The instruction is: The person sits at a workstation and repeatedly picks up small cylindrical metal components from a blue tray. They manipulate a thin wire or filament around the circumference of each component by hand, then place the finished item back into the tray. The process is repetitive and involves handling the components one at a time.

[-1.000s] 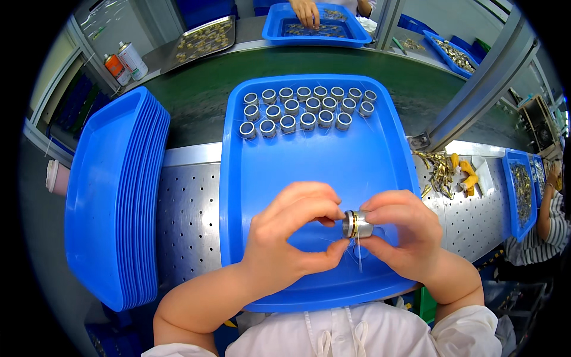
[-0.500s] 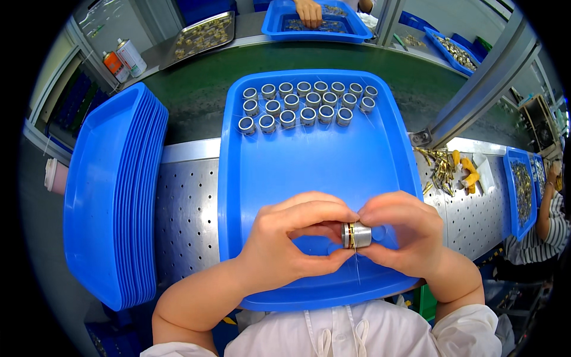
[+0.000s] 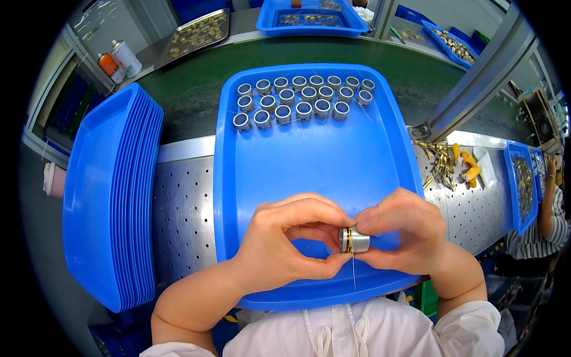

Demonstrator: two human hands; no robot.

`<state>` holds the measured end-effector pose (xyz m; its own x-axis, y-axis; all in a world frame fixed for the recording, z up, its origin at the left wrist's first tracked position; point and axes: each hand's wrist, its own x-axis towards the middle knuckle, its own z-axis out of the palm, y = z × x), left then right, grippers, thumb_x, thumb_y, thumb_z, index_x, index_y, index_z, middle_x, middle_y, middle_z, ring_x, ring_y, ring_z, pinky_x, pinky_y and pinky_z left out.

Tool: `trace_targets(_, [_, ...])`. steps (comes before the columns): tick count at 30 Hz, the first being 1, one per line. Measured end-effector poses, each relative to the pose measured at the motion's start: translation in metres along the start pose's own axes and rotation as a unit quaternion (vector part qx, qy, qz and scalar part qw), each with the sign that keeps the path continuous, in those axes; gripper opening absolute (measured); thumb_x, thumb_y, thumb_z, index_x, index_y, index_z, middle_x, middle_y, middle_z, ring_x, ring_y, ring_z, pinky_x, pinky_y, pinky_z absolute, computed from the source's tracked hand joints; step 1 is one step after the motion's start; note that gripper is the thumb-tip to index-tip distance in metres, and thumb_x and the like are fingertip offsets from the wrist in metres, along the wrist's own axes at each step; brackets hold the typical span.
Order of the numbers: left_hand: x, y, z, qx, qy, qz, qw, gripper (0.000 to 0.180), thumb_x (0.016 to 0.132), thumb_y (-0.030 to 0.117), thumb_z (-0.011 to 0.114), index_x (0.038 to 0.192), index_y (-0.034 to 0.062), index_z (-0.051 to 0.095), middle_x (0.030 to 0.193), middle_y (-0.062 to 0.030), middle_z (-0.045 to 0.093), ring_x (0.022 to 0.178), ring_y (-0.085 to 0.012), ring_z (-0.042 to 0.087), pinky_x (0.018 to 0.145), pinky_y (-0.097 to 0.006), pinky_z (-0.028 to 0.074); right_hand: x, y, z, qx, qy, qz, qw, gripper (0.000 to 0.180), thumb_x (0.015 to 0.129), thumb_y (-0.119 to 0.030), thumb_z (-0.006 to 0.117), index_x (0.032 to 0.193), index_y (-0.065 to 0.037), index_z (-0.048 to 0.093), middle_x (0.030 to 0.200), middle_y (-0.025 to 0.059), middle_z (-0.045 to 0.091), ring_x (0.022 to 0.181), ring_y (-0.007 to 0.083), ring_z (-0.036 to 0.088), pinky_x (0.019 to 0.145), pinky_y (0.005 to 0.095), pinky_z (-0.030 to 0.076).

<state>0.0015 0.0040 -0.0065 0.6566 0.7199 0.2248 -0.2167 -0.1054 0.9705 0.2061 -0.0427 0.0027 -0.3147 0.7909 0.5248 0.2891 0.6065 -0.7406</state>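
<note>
Over the near part of a blue tray [image 3: 309,160], my left hand [image 3: 291,238] and my right hand [image 3: 407,235] hold one small silver metal cylinder [image 3: 360,241] between them. Thumbs and fingertips of both hands pinch it from either side. Around its left part run gold-coloured strips with a reddish spot, and a thin wire [image 3: 354,273] hangs down from it. Toward the tray's far side stand several similar metal rings [image 3: 304,110] in three rows, open ends up, with fine wires sticking out.
To the left rises a stack of blue trays [image 3: 113,202]. On the perforated metal table [image 3: 183,220], brass strips [image 3: 441,163] and yellow finger covers [image 3: 470,169] lie at right. A green belt [image 3: 196,89] runs behind. A metal post [image 3: 476,77] and a co-worker's striped sleeve [image 3: 556,220] are at right.
Both hands keep their grip on the metal cylinder, which has turned slightly; its wire hangs straighter. The view has shifted a little. The co-worker's hand has left the far blue tray.
</note>
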Motion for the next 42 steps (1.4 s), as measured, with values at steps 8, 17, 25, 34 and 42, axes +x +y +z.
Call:
trace_targets(8, [-0.001, -0.002, 0.002, -0.001, -0.001, -0.019, 1.0, 0.041, 0.057, -0.013, 0.075, 0.095, -0.0044, 0.062, 0.095, -0.0136, 0.06, 0.083, -0.0172, 0.064, 0.073, -0.028, 0.057, 0.001, 0.001, 0.0, 0.015, -0.018, 0.004, 1.0, 0.034, 0.061, 0.002, 0.079, 0.09, -0.002, 0.063, 0.086, 0.0094, 0.063, 0.075, 0.0201, 0.063, 0.063, 0.0276, 0.05])
trace_targets(17, [-0.001, -0.002, 0.001, 0.002, 0.022, 0.001, 1.0, 0.037, 0.063, -0.009, 0.075, 0.096, -0.0028, 0.061, 0.097, -0.0115, 0.058, 0.082, -0.0164, 0.064, 0.073, -0.027, 0.057, 0.0, 0.006, -0.002, 0.042, -0.024, 0.021, 0.999, 0.036, 0.065, 0.005, 0.076, 0.097, -0.001, 0.061, 0.095, 0.0111, 0.062, 0.087, 0.0198, 0.063, 0.073, 0.0292, 0.051])
trace_targets(25, [0.001, 0.002, 0.001, -0.044, 0.035, -0.03, 0.998, 0.042, 0.066, -0.004, 0.077, 0.104, 0.0007, 0.06, 0.102, -0.0084, 0.056, 0.093, -0.0161, 0.059, 0.081, -0.028, 0.051, -0.003, 0.009, -0.001, 0.406, -0.015, 0.195, 0.893, 0.042, 0.083, 0.004, 0.06, 0.119, -0.001, 0.038, 0.114, 0.0177, 0.054, 0.111, 0.023, 0.054, 0.094, 0.0358, 0.045])
trace_targets(34, [0.005, -0.006, -0.009, 0.08, -0.054, 0.061, 0.993, 0.043, 0.06, -0.001, 0.08, 0.099, 0.0021, 0.063, 0.112, -0.0128, 0.049, 0.103, -0.0216, 0.052, 0.086, -0.033, 0.046, -0.006, 0.012, 0.0, 0.493, -0.101, 0.247, 0.828, 0.03, 0.091, -0.004, 0.054, 0.114, -0.005, 0.034, 0.111, 0.0162, 0.056, 0.109, 0.0199, 0.054, 0.09, 0.0315, 0.044])
trace_targets(42, [0.004, -0.004, -0.007, 0.02, -0.032, 0.021, 0.999, 0.037, 0.059, -0.004, 0.08, 0.091, 0.0017, 0.065, 0.107, -0.0127, 0.054, 0.102, -0.0216, 0.053, 0.086, -0.033, 0.045, 0.0, 0.001, 0.0, 0.476, -0.116, 0.255, 0.833, 0.035, 0.091, -0.004, 0.052, 0.12, -0.005, 0.032, 0.114, 0.016, 0.053, 0.109, 0.0202, 0.053, 0.091, 0.0327, 0.044])
